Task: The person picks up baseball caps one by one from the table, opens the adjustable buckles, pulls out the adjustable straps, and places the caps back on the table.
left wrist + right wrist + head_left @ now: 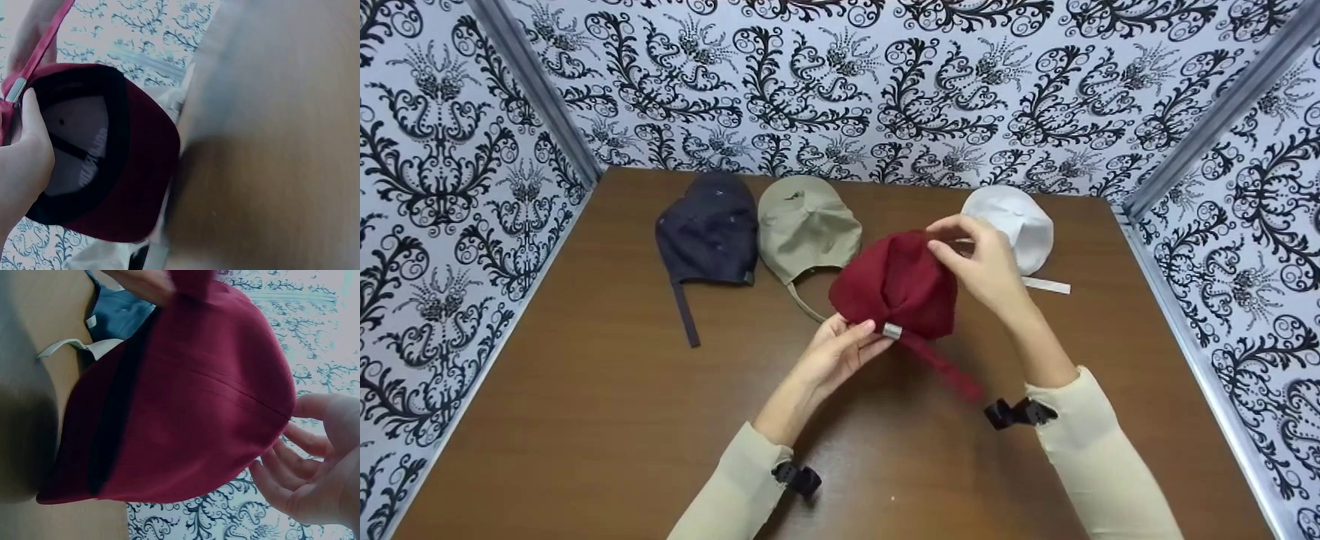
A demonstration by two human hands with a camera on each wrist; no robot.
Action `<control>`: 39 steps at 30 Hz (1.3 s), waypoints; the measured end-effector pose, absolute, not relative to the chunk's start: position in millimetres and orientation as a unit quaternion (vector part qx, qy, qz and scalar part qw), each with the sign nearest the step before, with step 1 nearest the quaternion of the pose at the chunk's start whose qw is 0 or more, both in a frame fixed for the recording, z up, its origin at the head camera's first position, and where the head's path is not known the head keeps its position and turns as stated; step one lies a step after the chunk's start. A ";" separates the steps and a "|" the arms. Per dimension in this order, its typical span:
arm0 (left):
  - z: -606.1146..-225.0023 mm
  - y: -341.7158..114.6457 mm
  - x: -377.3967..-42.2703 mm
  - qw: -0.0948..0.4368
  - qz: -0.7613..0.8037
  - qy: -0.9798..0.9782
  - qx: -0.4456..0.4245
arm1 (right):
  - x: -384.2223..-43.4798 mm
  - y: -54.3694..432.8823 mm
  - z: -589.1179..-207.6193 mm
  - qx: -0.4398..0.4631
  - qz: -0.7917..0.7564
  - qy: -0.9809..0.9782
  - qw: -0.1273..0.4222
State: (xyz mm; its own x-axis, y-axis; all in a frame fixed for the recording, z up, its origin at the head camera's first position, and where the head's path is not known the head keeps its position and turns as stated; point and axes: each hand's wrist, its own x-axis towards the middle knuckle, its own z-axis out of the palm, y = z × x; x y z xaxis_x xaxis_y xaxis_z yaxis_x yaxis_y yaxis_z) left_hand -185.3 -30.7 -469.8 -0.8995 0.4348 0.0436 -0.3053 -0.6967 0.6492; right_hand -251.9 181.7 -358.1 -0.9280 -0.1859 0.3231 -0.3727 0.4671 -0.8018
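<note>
A dark red baseball cap [896,289] is held up over the table, its loose back strap [945,367] hanging down. My left hand [840,356] grips its back edge beside the metal buckle [892,331]. In the left wrist view, the thumb of the left hand [28,157] lies at the opening, and the cap's dark inner band and brim [149,169] show. My right hand [979,255] is at the top of the crown, fingers parted. The right wrist view shows the fingertips of this right hand [315,467] touching the crown's outside.
Along the back of the wooden table [607,420] lie a navy cap [709,232], a beige cap [810,229] and a white cap [1027,232]. The red cap overlaps the beige one in the head view. Patterned walls [840,82] enclose the table's back and sides.
</note>
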 end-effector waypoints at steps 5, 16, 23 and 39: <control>-462.7 -26.6 -184.1 0.182 0.930 0.310 0.079 | -229.0 196.5 -374.7 0.162 0.570 -0.790 0.156; -452.2 -18.9 -184.1 0.139 0.949 0.279 0.053 | -187.7 225.3 -444.8 0.191 0.677 -0.710 -0.023; -448.7 -10.3 -182.5 0.123 0.955 0.267 0.038 | -183.9 203.1 -479.9 0.210 0.712 -0.657 -0.134; -447.6 -6.8 -175.2 0.100 0.945 0.312 0.003 | -179.3 143.3 -473.8 0.109 0.918 -0.375 -0.069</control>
